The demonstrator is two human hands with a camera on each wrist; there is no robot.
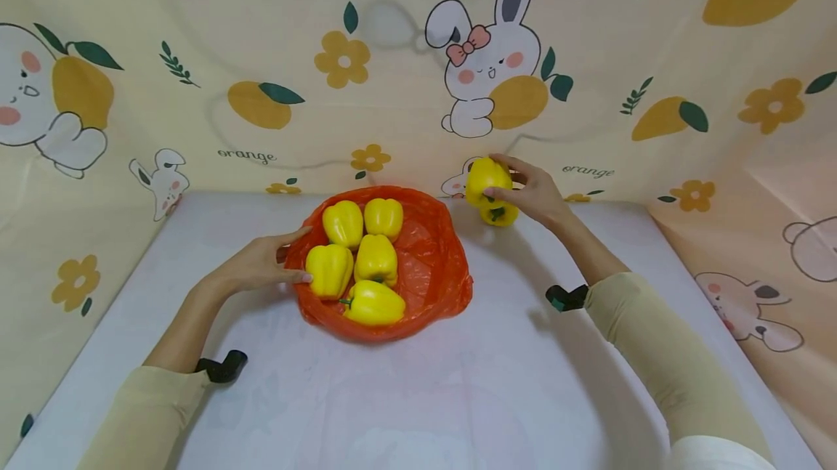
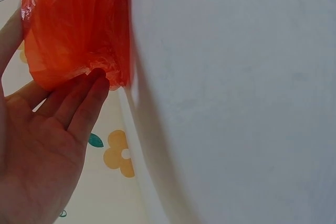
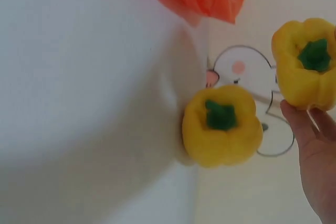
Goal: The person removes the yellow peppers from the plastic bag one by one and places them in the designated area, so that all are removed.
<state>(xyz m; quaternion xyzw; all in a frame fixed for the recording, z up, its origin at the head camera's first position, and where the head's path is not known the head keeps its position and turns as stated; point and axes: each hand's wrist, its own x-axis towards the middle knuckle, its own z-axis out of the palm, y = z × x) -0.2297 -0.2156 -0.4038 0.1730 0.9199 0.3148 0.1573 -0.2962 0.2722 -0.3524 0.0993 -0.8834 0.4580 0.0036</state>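
A red plastic bag with its rim spread wide holds several yellow bell peppers. My left hand grips the bag's left side, thumb toward me and fingers behind; in the left wrist view the fingers lie against the crinkled plastic. To the right of the bag, my right hand holds a yellow bell pepper between thumb and fingers, raised off the table. Another yellow bell pepper sits on the table just below it, its green stem showing in the right wrist view. The held pepper's stem shows there too.
The white table ends at a cream cloth backdrop printed with rabbits, flowers and oranges. More of that cloth rises along both sides. A dark wrist strap shows at each sleeve.
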